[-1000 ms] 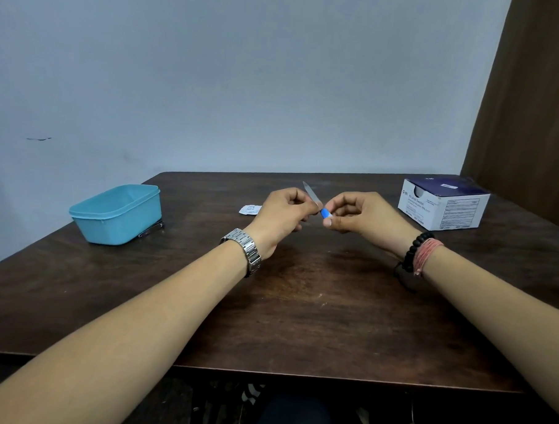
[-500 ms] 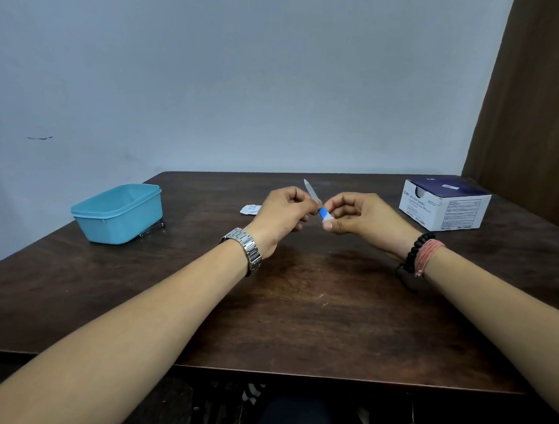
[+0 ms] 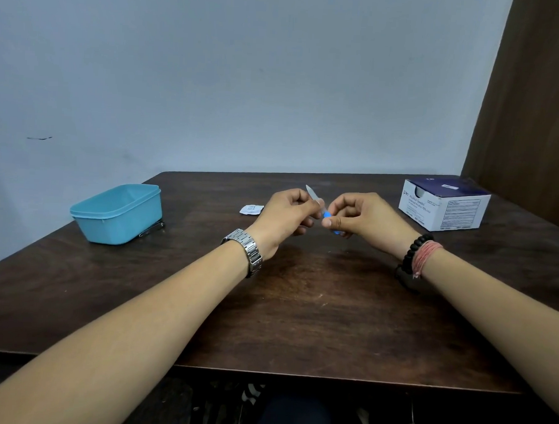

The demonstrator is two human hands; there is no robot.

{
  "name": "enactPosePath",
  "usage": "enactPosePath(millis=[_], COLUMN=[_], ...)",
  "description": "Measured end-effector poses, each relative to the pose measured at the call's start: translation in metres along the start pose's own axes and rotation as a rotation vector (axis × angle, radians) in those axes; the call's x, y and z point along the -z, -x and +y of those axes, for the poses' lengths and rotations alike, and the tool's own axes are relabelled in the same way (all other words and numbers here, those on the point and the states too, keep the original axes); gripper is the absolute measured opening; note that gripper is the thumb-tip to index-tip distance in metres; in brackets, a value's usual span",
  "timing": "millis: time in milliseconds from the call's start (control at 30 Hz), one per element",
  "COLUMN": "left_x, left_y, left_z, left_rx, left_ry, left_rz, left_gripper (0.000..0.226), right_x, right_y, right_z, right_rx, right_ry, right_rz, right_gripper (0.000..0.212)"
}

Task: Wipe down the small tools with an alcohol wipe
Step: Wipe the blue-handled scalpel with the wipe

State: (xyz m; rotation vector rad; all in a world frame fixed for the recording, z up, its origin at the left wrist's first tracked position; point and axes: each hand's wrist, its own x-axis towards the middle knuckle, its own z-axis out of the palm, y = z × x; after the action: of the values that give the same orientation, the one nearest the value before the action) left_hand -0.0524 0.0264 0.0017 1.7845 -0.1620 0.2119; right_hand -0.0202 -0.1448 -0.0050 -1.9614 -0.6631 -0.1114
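Note:
A small tool with a thin metal blade (image 3: 311, 192) and a blue handle (image 3: 326, 215) is held above the middle of the dark wooden table (image 3: 299, 309). My right hand (image 3: 364, 215) pinches the blue handle. My left hand (image 3: 286, 217) has its fingers curled round the blade's lower part; whether a wipe lies between the fingers and the metal is hidden. The blade's tip points up and away to the left. A torn white wipe packet (image 3: 251, 209) lies on the table just behind my left hand.
A light blue plastic tub (image 3: 118, 214) stands at the left, with a metal tool (image 3: 152, 229) lying against its right base. A white and dark blue box of alcohol swabs (image 3: 443, 206) sits at the back right. A wall rises behind the table.
Both hands stay together over the table's middle. My right hand has shifted slightly, so a little more of the blue handle shows below its fingers.

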Motion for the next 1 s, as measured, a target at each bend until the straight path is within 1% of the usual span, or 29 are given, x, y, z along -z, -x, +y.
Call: enactPosePath(millis=[133, 267, 333, 433, 533, 700, 800, 1000], left_x=[0.001, 0.002, 0.002, 0.002, 0.003, 0.005, 0.005, 0.004], left_y=[0.0, 0.001, 0.002, 0.002, 0.0, -0.002, -0.002, -0.003], left_z=[0.001, 0.006, 0.006, 0.004, 0.003, 0.0, -0.002, -0.004], left_rx=[0.013, 0.097, 0.118, 0.14, 0.164, 0.143, 0.109, 0.0], left_ry=[0.077, 0.171, 0.174, 0.167, 0.162, 0.154, 0.135, 0.02], left_rz=[0.014, 0.009, -0.016, -0.034, -0.011, 0.009, -0.003, -0.017], left_gripper=[0.023, 0.036, 0.032, 0.017, 0.011, 0.009, 0.01, 0.011], right_x=[0.001, 0.001, 0.002, 0.005, 0.007, 0.011, 0.011, 0.011], right_y=[-0.001, 0.0, 0.001, 0.001, 0.001, -0.001, -0.001, 0.001], right_z=[0.002, 0.0, 0.0, 0.0, -0.001, 0.0, 0.0, 0.001], right_rx=[0.061, 0.125, 0.152, 0.176, 0.186, 0.173, 0.162, 0.131], right_ry=[0.157, 0.272, 0.318, 0.375, 0.38, 0.356, 0.335, 0.322], right_rz=[0.021, 0.07, 0.086, 0.097, 0.1, 0.148, 0.165, 0.122], right_gripper=[0.019, 0.02, 0.019, 0.018, 0.013, 0.007, 0.006, 0.008])
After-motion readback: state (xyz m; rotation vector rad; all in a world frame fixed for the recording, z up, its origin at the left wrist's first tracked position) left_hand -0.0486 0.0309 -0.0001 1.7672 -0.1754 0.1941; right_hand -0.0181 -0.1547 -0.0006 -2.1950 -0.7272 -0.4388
